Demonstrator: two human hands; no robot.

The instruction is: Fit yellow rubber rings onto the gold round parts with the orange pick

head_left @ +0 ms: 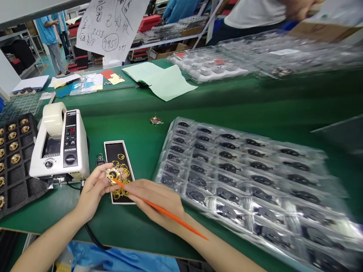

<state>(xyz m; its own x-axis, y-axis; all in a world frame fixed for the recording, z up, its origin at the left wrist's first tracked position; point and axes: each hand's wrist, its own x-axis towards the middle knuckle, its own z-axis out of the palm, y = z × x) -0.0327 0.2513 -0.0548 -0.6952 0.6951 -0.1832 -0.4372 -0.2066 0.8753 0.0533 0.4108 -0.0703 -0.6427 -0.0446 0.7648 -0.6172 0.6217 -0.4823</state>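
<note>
Left hand (pixel 93 187) cupped, fingertips pinching a gold disc (pixel 113 175) by its edge, at seven o'clock, above a black tray (pixel 116 142); right hand (pixel 154 200) curled around an orange pick (pixel 170 215), tip at the disc. Tape dispenser (pixel 70 151) at eight o'clock; blister tray (pixel 162 158) at four o'clock.

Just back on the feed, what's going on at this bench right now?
The person's left hand holds a round gold-coloured metal part, and the right hand holds a slim orange pointed stick with its tip at that part. Beneath the hands lies a white-rimmed black tray of small gold rings. To the right sits a clear plastic blister tray of black parts; to the left, a white tape dispenser.
</note>
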